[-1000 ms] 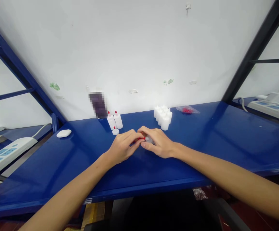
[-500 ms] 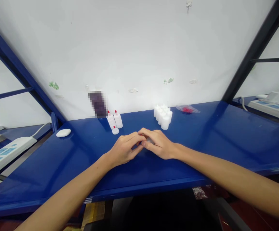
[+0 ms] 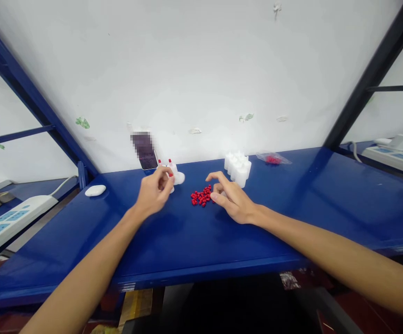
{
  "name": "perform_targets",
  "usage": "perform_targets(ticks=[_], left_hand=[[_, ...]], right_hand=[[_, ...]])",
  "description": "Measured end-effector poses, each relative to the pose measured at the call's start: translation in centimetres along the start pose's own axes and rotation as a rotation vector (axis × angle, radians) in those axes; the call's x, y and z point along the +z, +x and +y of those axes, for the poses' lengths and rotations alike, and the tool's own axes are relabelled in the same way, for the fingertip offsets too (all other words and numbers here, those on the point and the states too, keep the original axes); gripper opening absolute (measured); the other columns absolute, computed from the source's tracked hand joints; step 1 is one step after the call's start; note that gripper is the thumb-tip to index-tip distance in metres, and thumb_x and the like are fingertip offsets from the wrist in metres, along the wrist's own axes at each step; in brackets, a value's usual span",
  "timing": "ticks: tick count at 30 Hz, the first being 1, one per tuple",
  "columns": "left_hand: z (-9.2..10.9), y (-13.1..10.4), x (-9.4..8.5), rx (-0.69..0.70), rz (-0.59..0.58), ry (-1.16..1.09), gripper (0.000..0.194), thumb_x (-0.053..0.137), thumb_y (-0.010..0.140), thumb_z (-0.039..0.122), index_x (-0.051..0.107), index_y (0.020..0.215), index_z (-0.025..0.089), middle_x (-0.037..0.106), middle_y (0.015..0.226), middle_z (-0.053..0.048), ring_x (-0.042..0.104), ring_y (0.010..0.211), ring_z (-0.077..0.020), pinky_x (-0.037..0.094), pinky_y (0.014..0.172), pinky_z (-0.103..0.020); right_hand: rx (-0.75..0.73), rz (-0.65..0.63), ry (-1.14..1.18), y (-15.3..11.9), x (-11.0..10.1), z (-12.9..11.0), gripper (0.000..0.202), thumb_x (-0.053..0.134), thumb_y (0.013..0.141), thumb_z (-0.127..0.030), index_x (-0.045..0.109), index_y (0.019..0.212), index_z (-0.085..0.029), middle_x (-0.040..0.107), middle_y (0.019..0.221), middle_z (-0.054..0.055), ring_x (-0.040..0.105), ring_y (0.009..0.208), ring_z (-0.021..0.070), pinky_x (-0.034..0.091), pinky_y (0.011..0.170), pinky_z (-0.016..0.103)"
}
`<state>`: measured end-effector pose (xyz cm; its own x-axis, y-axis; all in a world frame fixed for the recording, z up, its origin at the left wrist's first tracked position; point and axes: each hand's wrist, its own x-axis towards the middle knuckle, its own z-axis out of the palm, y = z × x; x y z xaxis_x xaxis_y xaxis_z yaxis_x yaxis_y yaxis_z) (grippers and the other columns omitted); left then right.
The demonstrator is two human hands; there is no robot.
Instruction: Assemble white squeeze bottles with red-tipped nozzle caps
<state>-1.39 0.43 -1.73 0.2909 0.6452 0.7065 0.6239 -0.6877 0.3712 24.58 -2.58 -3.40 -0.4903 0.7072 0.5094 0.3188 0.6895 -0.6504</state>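
The blue tabletop [image 3: 194, 246] bears red caps [image 3: 201, 197] between left hand [image 3: 153, 191] and right hand [image 3: 235, 201], white bottles [image 3: 239, 173] beyond each, a clear bag [image 3: 273, 159] farther past the right, a white case [image 3: 95, 190] left of both.

From the head, the camera looks forward and down across table [image 3: 173, 248] to wall [image 3: 201, 69].

Open left of clustered bottles [image 3: 238, 169]; red caps [image 3: 200, 197] block front

Slim bare forearms [image 3: 93, 260] taper to a bare left hand [image 3: 152, 192] and right hand [image 3: 236, 200].
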Motion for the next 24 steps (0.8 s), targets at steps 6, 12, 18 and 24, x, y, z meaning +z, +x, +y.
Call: perform_targets(ticks=[6,12,18,24], left_hand=[[-3.8,0.9,-2.6,-0.083,-0.181,0.210,0.017,0.058,0.088,0.033,0.064,0.093,0.019,0.044,0.053,0.009,0.042,0.048,-0.0088,0.033,0.055,-0.022],[-4.1,0.9,-2.2,-0.136,-0.290,0.273,0.025,0.054,0.089,0.039,0.068,0.097,0.019,0.051,0.056,0.006,0.047,0.050,-0.0112,0.033,0.056,-0.024],[-3.1,0.8,-2.1,-0.123,-0.185,0.337,0.029,0.053,0.090,0.039,0.064,0.108,0.019,0.052,0.057,0.006,0.050,0.053,-0.0126,0.035,0.058,-0.024],[0.3,0.3,0.5,0.157,-0.364,0.315,0.017,0.056,0.089,0.032,0.068,0.086,0.020,0.051,0.052,0.006,0.046,0.051,-0.0121,0.038,0.072,-0.030]], right_hand=[[-0.007,0.005,-0.034,-0.2,-0.2,0.2,0.029,0.047,0.097,-0.041,0.044,0.118,-0.021,0.047,0.064,-0.007,0.044,0.054,0.0114,0.031,0.056,0.025],[-0.016,-0.009,-0.019,-0.1,-0.3,0.5,0.020,0.041,0.096,-0.031,0.047,0.113,-0.021,0.048,0.066,-0.006,0.045,0.058,0.0128,0.033,0.059,0.027],[0.001,-0.106,0.157,-0.1,-0.2,0.4,0.020,0.033,0.091,-0.015,0.050,0.100,-0.020,0.051,0.071,-0.003,0.048,0.064,0.0142,0.038,0.063,0.029],[-0.064,-0.293,0.158,-0.6,0.4,-1.8,0.014,0.046,0.096,-0.025,0.057,0.093,-0.017,0.059,0.080,0.000,0.051,0.069,0.0122,0.041,0.069,0.026]])
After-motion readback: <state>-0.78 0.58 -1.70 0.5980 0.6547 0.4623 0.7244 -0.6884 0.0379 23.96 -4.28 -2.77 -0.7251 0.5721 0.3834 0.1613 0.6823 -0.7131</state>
